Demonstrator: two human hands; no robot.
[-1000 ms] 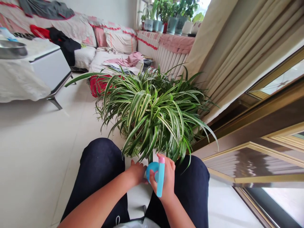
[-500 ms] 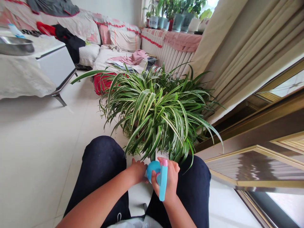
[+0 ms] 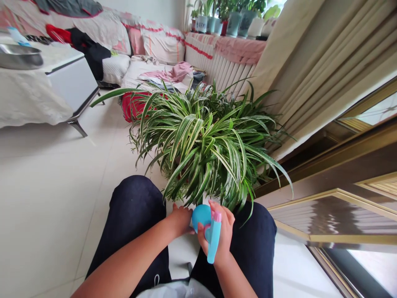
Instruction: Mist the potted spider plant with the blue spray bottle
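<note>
Right hand (image 3: 219, 238) wrapped around blue plastic spray bottle (image 3: 201, 217), pink-tipped; left hand (image 3: 181, 220) curled just beside bottle; green-and-white striped spider plant (image 3: 204, 153) directly beyond.

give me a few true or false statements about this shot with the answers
The right hand holds a blue spray bottle: true.
The left hand grips a pair of scissors: false, its fingers sit beside the bottle's round blue end.
A spider plant with striped leaves stands just beyond the knees in dark trousers: true.
The floor is dark wood: false, it is pale tiles.
Potted plants stand in a row above a pink cloth at the far end of the room: true.
</note>
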